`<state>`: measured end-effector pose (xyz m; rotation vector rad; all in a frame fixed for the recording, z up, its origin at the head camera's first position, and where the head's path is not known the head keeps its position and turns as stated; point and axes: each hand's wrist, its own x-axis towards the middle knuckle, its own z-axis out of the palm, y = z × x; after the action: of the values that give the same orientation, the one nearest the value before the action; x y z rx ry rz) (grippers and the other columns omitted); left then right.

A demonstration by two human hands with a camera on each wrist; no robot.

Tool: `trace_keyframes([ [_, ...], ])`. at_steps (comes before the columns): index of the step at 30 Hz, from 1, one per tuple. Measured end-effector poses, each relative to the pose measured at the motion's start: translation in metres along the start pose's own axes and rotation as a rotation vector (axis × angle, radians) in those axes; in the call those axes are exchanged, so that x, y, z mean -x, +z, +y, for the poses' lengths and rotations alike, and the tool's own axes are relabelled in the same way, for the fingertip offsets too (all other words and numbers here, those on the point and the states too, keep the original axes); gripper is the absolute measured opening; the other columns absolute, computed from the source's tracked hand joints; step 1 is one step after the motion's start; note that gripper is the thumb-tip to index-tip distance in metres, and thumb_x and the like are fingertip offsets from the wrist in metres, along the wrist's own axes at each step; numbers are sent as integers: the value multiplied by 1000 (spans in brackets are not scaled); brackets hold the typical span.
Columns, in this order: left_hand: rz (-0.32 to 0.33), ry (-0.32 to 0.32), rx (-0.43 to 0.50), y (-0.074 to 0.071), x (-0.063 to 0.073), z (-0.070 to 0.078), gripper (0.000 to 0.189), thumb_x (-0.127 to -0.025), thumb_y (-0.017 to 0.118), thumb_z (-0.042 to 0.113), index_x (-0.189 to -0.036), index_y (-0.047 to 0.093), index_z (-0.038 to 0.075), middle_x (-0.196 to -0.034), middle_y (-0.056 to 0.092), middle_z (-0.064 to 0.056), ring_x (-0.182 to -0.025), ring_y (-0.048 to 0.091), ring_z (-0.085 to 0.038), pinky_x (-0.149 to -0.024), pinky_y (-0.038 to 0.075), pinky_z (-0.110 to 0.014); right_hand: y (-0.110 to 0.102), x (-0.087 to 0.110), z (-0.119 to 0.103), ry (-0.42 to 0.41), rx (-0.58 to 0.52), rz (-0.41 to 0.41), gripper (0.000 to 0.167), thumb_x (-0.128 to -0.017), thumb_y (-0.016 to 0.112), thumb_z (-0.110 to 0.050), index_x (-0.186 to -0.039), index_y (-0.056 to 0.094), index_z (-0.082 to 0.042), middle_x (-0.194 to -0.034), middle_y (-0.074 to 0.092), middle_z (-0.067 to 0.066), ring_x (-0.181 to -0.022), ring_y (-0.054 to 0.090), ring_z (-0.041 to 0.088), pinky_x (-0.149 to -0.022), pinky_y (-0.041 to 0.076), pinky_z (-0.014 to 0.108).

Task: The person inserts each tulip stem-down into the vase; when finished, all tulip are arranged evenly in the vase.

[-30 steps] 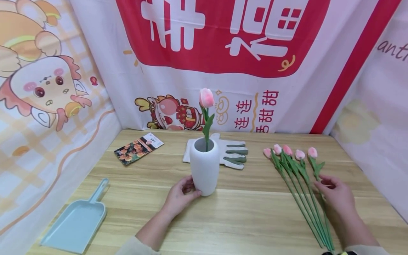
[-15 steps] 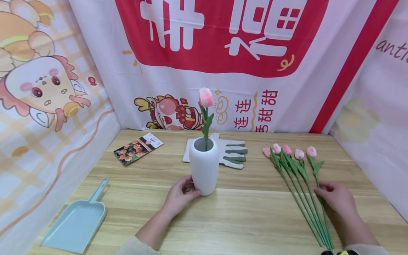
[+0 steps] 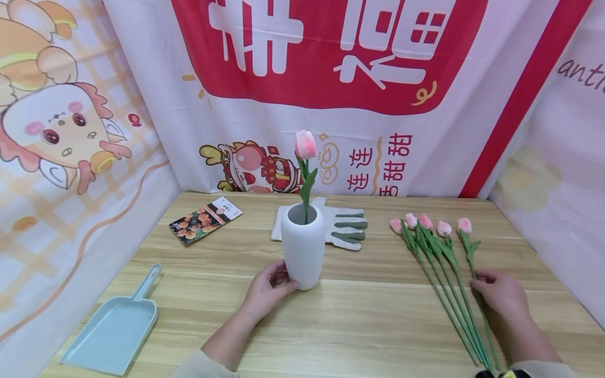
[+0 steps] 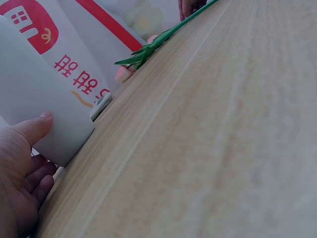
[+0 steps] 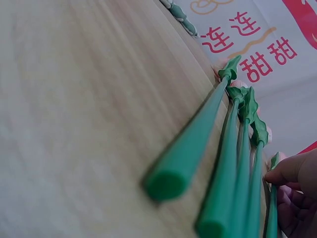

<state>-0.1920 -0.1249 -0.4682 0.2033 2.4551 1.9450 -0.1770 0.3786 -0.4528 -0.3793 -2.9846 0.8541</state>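
A white vase [image 3: 304,257] stands upright on the wooden table with one pink tulip [image 3: 305,144] in it. My left hand [image 3: 267,289] grips the vase low on its left side. In the left wrist view, the thumb presses the white wall [image 4: 44,99] and the fingers curl near the base. At the right, several pink tulips [image 3: 425,222] lie with their stems close together. My right hand [image 3: 502,295] pinches the stem of the outermost tulip [image 3: 465,226] between thumb and fingers. That stem [image 5: 273,213] also shows beside the thumb in the right wrist view.
Behind the vase lies a white and green glove [image 3: 347,226], partly hidden. A flower-picture packet [image 3: 206,220] lies at the back left. A light blue dustpan [image 3: 115,331] is at the front left. Printed cloths [image 3: 425,142] hang around the wooden table [image 3: 368,325].
My right hand has shifted slightly right, and the outermost tulip's stem now lies a little apart from the others. The left hand and vase have stayed put.
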Motion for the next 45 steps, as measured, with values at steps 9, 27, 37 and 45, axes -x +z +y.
trace_keyframes([
  [9, -18, -23, -25, -1, -1, -3, 56, -80, 81, 18, -130, 59, 5, -121, 67, -12, -113, 63, -26, -99, 51, -41, -2, -1, -3, 40, -22, 5, 47, -94, 58, -25, -126, 56, 10, -130, 53, 36, -115, 47, 57, -91, 42, 62],
  [27, -4, -22, -29, 0, -1, -2, 55, -79, 82, 17, -129, 60, 7, -119, 69, -11, -112, 63, -25, -98, 51, -39, -18, 3, -45, 63, -200, 140, 55, -96, 58, -41, -133, 58, -1, -117, 67, 20, -77, 47, -9, -60, 44, 17],
  [37, 8, -37, -29, 0, -1, -3, 55, -79, 82, 16, -129, 61, 8, -119, 69, -8, -112, 63, -24, -98, 51, -39, -13, -1, -96, 68, -487, 133, 57, -95, 61, -39, -140, 53, -5, -79, 51, -35, -75, 51, -9, -63, 51, 14],
  [45, 3, -38, -30, 0, 0, -3, 56, -79, 82, 16, -129, 60, 9, -119, 69, -8, -112, 63, -23, -99, 50, -40, 3, -4, -147, 146, -706, 184, 51, -93, 67, -31, -139, 56, -12, -84, 57, -27, -81, 53, -7, -65, 51, 10],
])
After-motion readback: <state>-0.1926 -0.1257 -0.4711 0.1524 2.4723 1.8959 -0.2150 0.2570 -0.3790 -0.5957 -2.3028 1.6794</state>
